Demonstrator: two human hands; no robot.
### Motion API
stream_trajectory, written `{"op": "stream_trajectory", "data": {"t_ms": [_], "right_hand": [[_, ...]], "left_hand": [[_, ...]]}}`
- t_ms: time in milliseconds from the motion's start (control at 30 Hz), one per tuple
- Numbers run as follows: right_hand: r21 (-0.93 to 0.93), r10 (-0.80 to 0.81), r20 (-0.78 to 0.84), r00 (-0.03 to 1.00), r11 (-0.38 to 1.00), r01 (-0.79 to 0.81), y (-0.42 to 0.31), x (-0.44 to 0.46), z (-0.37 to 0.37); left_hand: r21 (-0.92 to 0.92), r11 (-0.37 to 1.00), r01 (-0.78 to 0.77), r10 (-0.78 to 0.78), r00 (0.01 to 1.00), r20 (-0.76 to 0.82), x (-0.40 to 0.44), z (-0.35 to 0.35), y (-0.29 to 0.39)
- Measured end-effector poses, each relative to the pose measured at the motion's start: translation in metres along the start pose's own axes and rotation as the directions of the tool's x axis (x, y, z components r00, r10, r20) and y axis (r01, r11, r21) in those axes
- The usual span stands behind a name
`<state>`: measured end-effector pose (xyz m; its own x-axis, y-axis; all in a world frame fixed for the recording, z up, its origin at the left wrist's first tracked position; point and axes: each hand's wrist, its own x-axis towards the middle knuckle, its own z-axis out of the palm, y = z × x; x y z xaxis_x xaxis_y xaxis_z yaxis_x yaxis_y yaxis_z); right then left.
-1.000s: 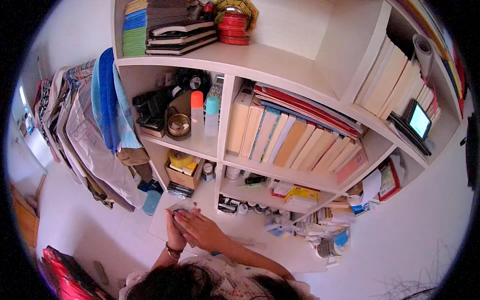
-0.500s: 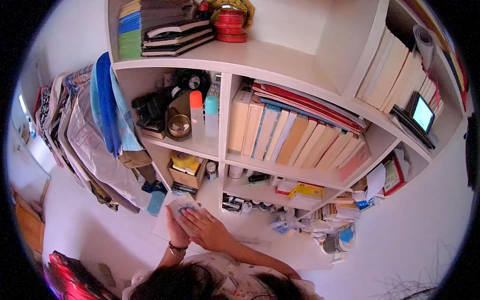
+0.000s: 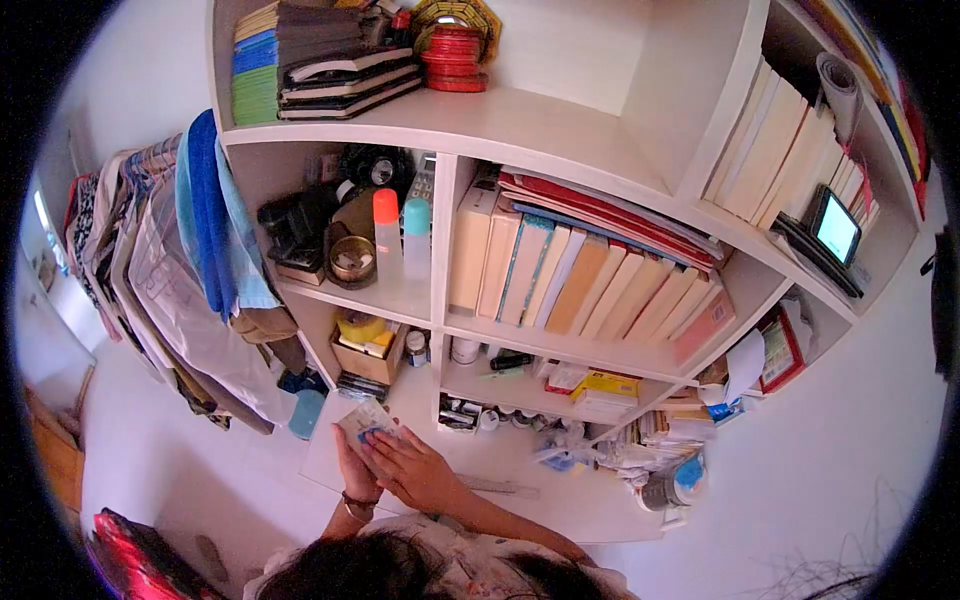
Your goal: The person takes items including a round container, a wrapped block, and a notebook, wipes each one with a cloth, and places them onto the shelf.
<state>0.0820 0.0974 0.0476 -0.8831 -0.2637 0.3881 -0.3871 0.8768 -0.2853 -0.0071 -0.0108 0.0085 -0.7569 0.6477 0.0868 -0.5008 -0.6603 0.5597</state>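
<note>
My left hand [image 3: 357,472] grips a thin, pale rectangular item [image 3: 366,416] from its left side. Over the item's lower right part lies my right hand [image 3: 418,474], its fingers held together and pressed on its face. A small blue patch [image 3: 371,434] shows at the right fingertips; whether it is print or a separate piece cannot be made out. Both hands are close together above a white surface [image 3: 325,450], below the lower left shelf. Much of the item is hidden behind my fingers.
A white shelf unit [image 3: 440,250] holds books [image 3: 585,280], bottles [image 3: 416,235] and a cardboard box [image 3: 366,362]. Clothes [image 3: 165,280] hang at the left. A stack of papers [image 3: 655,435] and a can [image 3: 662,492] stand at the right. A lit screen [image 3: 838,228] leans on the right shelf.
The whole view has shifted slightly as the head moved. My right fingertips and the blue patch sit a little lower on the pale item. My left hand still holds it.
</note>
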Motion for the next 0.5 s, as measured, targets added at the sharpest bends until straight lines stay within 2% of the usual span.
{"op": "stream_trajectory", "data": {"t_ms": [33, 100, 133, 233, 267, 300, 367, 400, 433, 500], "right_hand": [[0.001, 0.002, 0.001, 1.0, 1.0, -0.002, 0.001, 0.003, -0.002], [0.076, 0.075, -0.069, 0.995, 0.995, -0.07, 0.003, 0.008, -0.006], [0.081, 0.078, -0.066, 0.995, 0.994, -0.072, 0.004, 0.009, -0.004], [-0.016, 0.097, -0.052, 0.994, 0.995, -0.098, 0.008, 0.01, -0.004], [0.008, 0.106, -0.016, 0.994, 0.994, -0.106, 0.006, 0.007, -0.007], [0.033, 0.114, 0.021, 0.993, 0.993, -0.115, 0.004, 0.006, -0.009], [0.028, 0.091, 0.032, 0.995, 0.995, -0.092, 0.001, 0.002, -0.007], [0.021, 0.07, 0.042, 0.997, 0.997, -0.071, 0.0, -0.001, -0.007], [0.023, 0.072, 0.045, 0.996, 0.997, -0.073, -0.002, 0.0, -0.011], [0.0, 0.09, -0.043, 0.995, 0.996, -0.09, -0.002, 0.005, -0.019]], "left_hand": [[-0.001, 1.0, 0.002, -0.002, 1.0, -0.002, -0.006, 0.002, -0.004], [0.071, 0.994, 0.082, -0.06, 0.96, -0.273, -0.021, 0.01, -0.018], [0.113, 0.991, 0.078, -0.057, 0.983, -0.177, -0.02, 0.009, -0.024], [0.168, 0.979, 0.116, -0.093, 0.986, -0.139, -0.016, 0.015, -0.014], [0.052, 0.983, 0.179, -0.168, 0.973, -0.159, -0.013, 0.003, -0.01], [0.053, 0.983, 0.179, -0.168, 0.973, -0.161, -0.008, -0.009, -0.006], [-0.003, 0.994, 0.11, -0.11, 0.992, 0.056, 0.002, -0.02, 0.001], [-0.016, 0.993, 0.121, -0.118, 0.986, 0.119, 0.002, -0.017, 0.002], [-0.017, 0.992, 0.123, -0.12, 0.986, 0.117, -0.002, -0.011, 0.0], [0.123, 0.965, 0.23, -0.205, 0.96, -0.192, -0.012, 0.005, -0.009]]}}
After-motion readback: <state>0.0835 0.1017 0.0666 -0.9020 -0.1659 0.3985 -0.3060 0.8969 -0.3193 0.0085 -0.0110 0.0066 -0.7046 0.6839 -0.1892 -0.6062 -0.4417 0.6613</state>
